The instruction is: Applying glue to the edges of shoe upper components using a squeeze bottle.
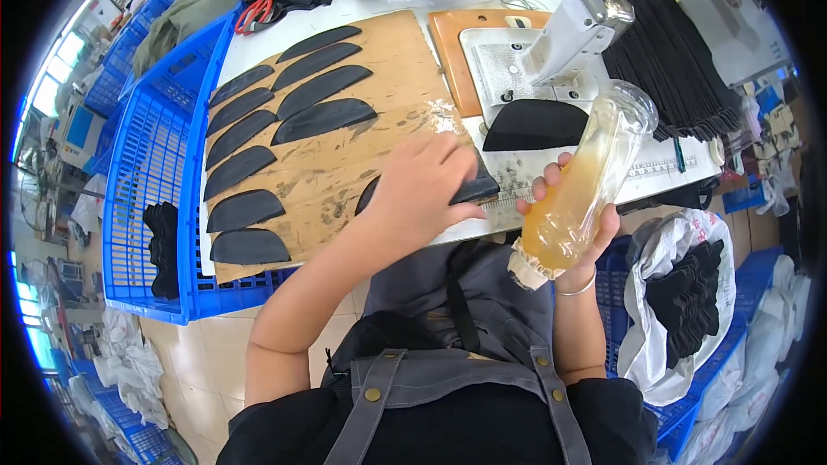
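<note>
My right hand [603, 228] is wrapped round a clear plastic bottle [564, 215] of amber liquid. The bottle is tilted, its crusted pale nozzle end pointing down toward my lap. Over the near right part of a stained cardboard sheet [405, 43] is my left hand [422, 181], thumb and bent fingers apart. Beneath and beside it are dark pieces [484, 187], partly covered by the hand; whether it touches them I cannot tell. Several black half-moon pieces [323, 119] lie in two slanting columns on the cardboard. Another flat black piece [534, 125] rests by the machine base.
A white sewing machine [586, 26] stands at the back right, beside stacked black strips [668, 60]. Blue crates [185, 293] flank the left side. Red-handled scissors [256, 15] lie at the far left. A white bag [639, 353] of black pieces sits at the lower right.
</note>
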Tool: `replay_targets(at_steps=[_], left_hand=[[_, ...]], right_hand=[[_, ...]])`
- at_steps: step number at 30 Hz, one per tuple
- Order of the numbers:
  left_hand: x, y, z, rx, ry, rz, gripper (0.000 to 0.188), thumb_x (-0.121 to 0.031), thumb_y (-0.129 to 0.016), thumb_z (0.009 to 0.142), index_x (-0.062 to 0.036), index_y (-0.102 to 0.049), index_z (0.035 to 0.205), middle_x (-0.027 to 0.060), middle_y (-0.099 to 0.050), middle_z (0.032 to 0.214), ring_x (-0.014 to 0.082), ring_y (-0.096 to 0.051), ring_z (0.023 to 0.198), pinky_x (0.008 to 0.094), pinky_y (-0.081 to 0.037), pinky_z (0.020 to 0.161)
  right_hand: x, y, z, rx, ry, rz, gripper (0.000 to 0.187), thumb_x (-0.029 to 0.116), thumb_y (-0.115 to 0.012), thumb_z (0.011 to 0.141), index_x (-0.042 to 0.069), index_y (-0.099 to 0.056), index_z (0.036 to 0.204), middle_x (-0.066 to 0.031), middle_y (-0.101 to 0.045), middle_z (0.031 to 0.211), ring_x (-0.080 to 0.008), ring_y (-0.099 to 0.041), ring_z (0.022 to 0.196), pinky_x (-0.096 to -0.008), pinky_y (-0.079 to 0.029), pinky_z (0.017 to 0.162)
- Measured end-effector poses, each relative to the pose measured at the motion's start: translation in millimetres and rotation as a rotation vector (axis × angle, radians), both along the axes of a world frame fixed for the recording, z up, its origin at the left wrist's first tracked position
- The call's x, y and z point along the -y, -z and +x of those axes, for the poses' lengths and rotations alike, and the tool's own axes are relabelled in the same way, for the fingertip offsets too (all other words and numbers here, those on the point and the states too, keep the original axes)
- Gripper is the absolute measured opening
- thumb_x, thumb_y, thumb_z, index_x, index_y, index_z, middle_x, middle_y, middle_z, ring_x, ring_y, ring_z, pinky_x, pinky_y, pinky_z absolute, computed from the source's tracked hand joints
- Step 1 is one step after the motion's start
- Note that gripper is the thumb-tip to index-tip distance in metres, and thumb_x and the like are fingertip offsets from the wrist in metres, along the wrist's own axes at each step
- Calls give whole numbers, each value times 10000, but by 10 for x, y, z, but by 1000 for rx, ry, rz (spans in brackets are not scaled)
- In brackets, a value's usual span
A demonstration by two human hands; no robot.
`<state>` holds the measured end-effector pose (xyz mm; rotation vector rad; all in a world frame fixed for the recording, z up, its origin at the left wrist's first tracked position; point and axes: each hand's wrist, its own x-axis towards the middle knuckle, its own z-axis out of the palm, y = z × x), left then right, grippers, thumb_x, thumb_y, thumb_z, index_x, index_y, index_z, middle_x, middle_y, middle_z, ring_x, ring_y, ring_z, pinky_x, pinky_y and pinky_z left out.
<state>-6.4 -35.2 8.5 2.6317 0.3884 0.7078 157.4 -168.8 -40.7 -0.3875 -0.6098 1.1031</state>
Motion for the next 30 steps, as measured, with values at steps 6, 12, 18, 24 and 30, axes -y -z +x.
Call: replay_targets(at_steps=[6, 12, 18, 24, 30], left_hand=[[0, 35, 91, -10, -19, 55, 294, -192, -749, 637, -70, -522, 779, 74, -492, 820, 283, -506, 824, 364, -406, 705], [-78, 80, 75, 42, -11, -84, 218, -160, -721, 685, -61, -540, 757, 78, -502, 802, 278, -512, 794, 356, -412, 682], [-91, 129, 102, 60, -13, -157, 159, -94, -692, 663, -58, -540, 697, 81, -501, 750, 274, -519, 773, 366, -424, 680], [-104, 98, 105, 21, -12, -165, 118, -81, -665, 695, -41, -559, 728, 84, -516, 764, 268, -524, 758, 353, -415, 662], [-158, -9, -29, 17, -159, -478, 143, -133, -671, 711, -30, -574, 733, 67, -539, 731, 195, -539, 695, 303, -423, 632]], right_hand=[[5, 72, -15, -36, 26, -53, 712, 510, -580, 772, 52, -334, 1259, -82, -446, 1038, -210, -489, 969, -439, -473, 871], [25, 69, -32, -41, 6, -48, 709, 517, -570, 773, 54, -339, 1258, -78, -458, 1039, -211, -499, 961, -455, -456, 898], [-80, 0, -151, -142, -45, -44, 704, 465, -609, 728, 50, -364, 1241, -98, -491, 1035, -248, -545, 969, -530, -357, 987], [-65, -1, -150, -87, -8, -67, 695, 473, -575, 750, 58, -355, 1261, -97, -493, 1046, -236, -547, 985, -535, -352, 987], [-110, 20, -151, -107, -5, -93, 690, 492, -565, 757, 65, -364, 1262, -88, -498, 1047, -219, -546, 984, -550, -331, 995]])
